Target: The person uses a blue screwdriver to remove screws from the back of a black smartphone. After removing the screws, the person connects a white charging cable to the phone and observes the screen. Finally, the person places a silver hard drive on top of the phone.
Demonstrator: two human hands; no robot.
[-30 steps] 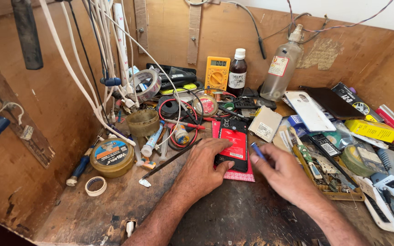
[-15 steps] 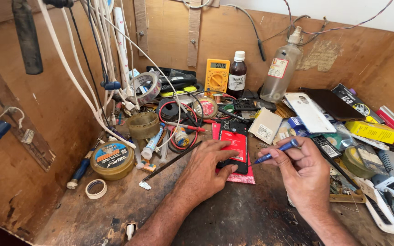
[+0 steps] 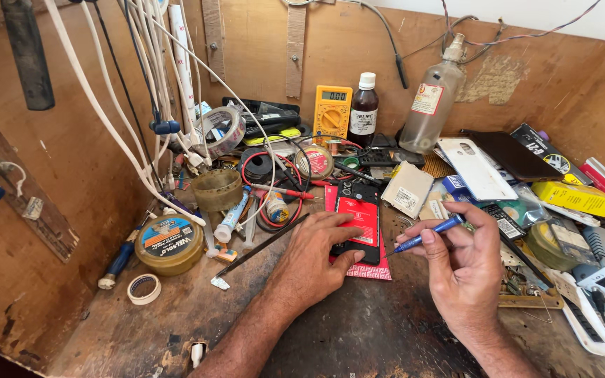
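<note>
Phone (image 3: 357,220), opened, its red-and-black inside up, lies on a red mat (image 3: 367,269) mid-table. Left hand (image 3: 316,255) rests palm down across its lower edge, fingers spread flat and pressing, wrist low on the dark, scuffed table (image 3: 358,336). Right hand (image 3: 463,262) hovers just beside it, fingers pinched shut around a slim blue screwdriver (image 3: 428,233) whose metal tip points toward the phone. Behind stand a yellow meter (image 3: 332,114), a brown glass bottle (image 3: 363,112) with a white label and cap, and a clear bottle (image 3: 432,101) with a pale label. A round yellow tin (image 3: 169,243) with a blue-and-orange label sits left, a flat yellow box (image 3: 574,198) right.
</note>
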